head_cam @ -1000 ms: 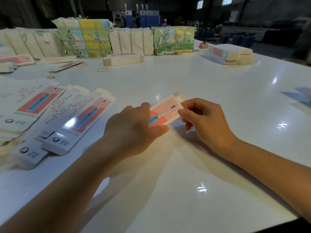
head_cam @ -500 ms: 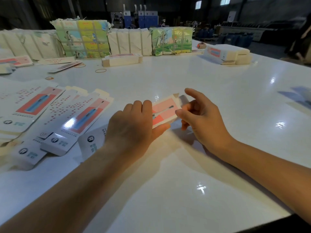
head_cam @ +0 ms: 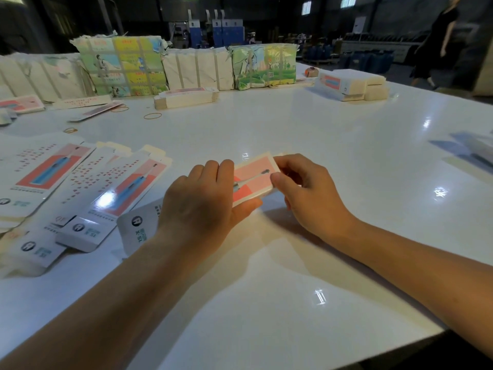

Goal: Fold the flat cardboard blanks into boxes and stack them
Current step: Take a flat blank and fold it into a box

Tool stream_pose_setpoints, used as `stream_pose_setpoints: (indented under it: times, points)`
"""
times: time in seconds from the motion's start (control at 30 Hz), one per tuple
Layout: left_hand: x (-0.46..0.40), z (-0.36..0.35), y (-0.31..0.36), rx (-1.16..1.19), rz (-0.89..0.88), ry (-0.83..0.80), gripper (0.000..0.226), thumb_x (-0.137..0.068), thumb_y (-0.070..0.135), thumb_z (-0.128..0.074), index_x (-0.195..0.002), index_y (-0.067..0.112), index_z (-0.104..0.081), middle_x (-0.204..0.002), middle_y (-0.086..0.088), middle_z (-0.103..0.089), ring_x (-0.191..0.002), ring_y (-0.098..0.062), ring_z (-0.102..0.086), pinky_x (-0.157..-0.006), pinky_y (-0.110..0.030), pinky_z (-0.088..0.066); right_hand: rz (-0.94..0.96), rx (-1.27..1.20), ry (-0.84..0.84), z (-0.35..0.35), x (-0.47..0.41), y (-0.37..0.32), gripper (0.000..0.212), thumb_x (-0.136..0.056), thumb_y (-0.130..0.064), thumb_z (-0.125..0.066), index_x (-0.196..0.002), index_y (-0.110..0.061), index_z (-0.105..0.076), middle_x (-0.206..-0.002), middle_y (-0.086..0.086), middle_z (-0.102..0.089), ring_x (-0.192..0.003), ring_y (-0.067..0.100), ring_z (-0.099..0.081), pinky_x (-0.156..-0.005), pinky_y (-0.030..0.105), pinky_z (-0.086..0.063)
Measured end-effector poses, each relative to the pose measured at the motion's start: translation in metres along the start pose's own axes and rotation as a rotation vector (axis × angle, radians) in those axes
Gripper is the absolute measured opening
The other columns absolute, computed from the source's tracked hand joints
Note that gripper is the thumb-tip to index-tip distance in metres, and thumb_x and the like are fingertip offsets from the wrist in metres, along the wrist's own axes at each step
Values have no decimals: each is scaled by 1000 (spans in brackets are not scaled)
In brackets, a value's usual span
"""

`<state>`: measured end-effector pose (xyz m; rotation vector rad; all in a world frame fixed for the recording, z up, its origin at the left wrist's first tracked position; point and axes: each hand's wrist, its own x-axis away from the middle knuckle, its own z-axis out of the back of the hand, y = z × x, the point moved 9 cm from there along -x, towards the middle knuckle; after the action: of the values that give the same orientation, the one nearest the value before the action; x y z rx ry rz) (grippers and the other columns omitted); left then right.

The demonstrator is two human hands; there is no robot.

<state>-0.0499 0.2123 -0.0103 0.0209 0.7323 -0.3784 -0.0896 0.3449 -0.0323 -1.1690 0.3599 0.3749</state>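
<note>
A pink-and-white toothbrush box (head_cam: 253, 177) lies slanted on the white table (head_cam: 293, 124), partly opened into shape. My left hand (head_cam: 202, 206) grips its middle, fingers over the top and thumb under the near side. My right hand (head_cam: 306, 193) pinches the box's far end with curled fingers. The box's white lower end (head_cam: 140, 229) sticks out left of my left wrist. Flat blanks (head_cam: 80, 188) with the same print are spread on the table to the left. Folded boxes (head_cam: 349, 85) are stacked at the back right.
Wrapped bundles (head_cam: 122, 65) line the table's far edge, with a short pile of flat blanks (head_cam: 186, 98) in front. Rubber bands (head_cam: 152, 116) lie at the back left. A person (head_cam: 437, 38) walks beyond the table at the right. The near table edge (head_cam: 346, 353) falls away bottom right.
The box has slid so its white lower end now shows left of my left wrist. My right hand's fingers have curled back onto the box's far end after lifting briefly.
</note>
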Motion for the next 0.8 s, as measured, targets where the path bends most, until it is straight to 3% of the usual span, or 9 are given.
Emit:
stream_pose_setpoints:
  times: [0.1,0.2,0.3,0.37,0.4,0.5,0.6,0.67,0.8]
  points:
    - [0,0,-3,17,24,-1,67,-80,57,-34,-97,-2,-61,-77,-17,-64,-57,-32,-61,-52,-35,-51,76,213,57,9,-1,-8,20,-89,-19,-61,-109,-22,-65,-97,-3,-51,-82,1,-49,-74,12,-36]
    - [-1,1,-7,52,61,8,66,-82,58,-37,-99,-2,-60,-79,-17,-63,-61,-32,-60,-50,-36,-52,-4,215,172,27,-6,1,72,-77,-37,-75,-138,-26,-40,-128,-2,-35,-117,16,-42,-97,28,-39]
    - [-1,1,-5,72,57,7,67,-81,59,-38,-101,-2,-60,-81,-17,-63,-63,-33,-61,-51,-37,-52,-397,-436,0,6,-8,36,99,-66,-21,-78,-148,-19,-23,-139,7,-44,-116,24,-53,-92,40,-50]
    - [0,1,-1,60,29,9,69,-80,58,-37,-101,-3,-61,-80,-18,-63,-62,-34,-61,-50,-37,-53,-610,-883,-192,-24,-1,38,76,-67,-10,-68,-138,-2,-42,-121,16,-61,-104,31,-62,-84,42,-57]
    - [1,1,0,53,19,11,68,-80,58,-37,-100,-3,-61,-78,-18,-63,-61,-34,-61,-49,-36,-53,-608,-923,-241,-28,0,35,59,-68,-7,-65,-125,4,-54,-109,17,-66,-97,30,-66,-79,40,-59]
    - [1,1,4,42,27,14,68,-80,57,-38,-98,-4,-62,-75,-17,-61,-59,-33,-60,-47,-35,-52,-394,-711,-193,-20,-5,27,13,-83,0,-57,-93,0,-65,-85,12,-71,-80,25,-70,-71,33,-58]
    - [-1,0,12,-4,33,22,66,-81,57,-41,-96,-4,-62,-73,-16,-61,-58,-32,-59,-47,-31,-48,-83,-34,-87,-6,-2,8,20,-96,-14,-44,-81,-18,-56,-73,-4,-63,-69,7,-63,-67,23,-53]
    - [-2,1,16,-31,40,31,69,-85,58,-33,-93,-4,-63,-71,-15,-60,-56,-30,-58,-46,-29,-47,60,256,-70,-7,3,-5,19,-96,-25,-36,-82,-22,-48,-73,-5,-59,-69,6,-59,-62,24,-47]
    - [-1,2,21,-90,16,44,87,-89,61,-6,-90,-3,-63,-69,-14,-61,-54,-28,-58,-46,-26,-48,41,184,-96,-9,6,-4,22,-99,-30,-40,-94,-14,-52,-84,4,-64,-79,22,-62,-74,41,-53]
